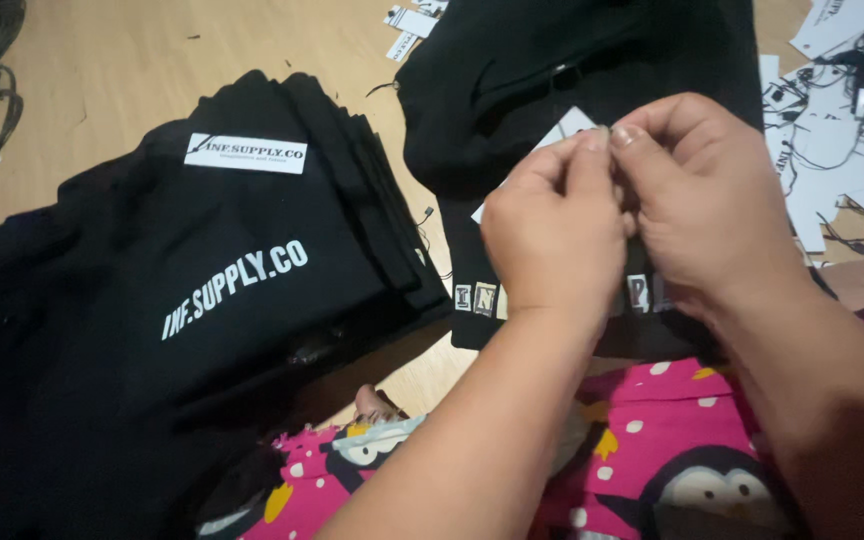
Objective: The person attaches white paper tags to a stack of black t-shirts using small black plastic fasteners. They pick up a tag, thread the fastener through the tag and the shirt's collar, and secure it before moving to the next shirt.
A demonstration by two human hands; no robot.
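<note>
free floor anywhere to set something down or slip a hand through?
Bare wooden floor above the stack of folded black garments; a narrow strip between that stack and the black garment under both hands. Crowded: right edge, littered with paper tags.

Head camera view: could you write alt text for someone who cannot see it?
Two hands, left hand and right hand, pinch something tiny together above a black garment on a wooden floor. A stack of folded black garments lies alongside; paper tags are scattered nearby.

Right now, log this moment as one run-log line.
left hand: pinching something small at fingertips | right hand: fingertips meeting left's | under hands: black garment, white tag | beside: folded black stack | surface: wooden floor
</note>
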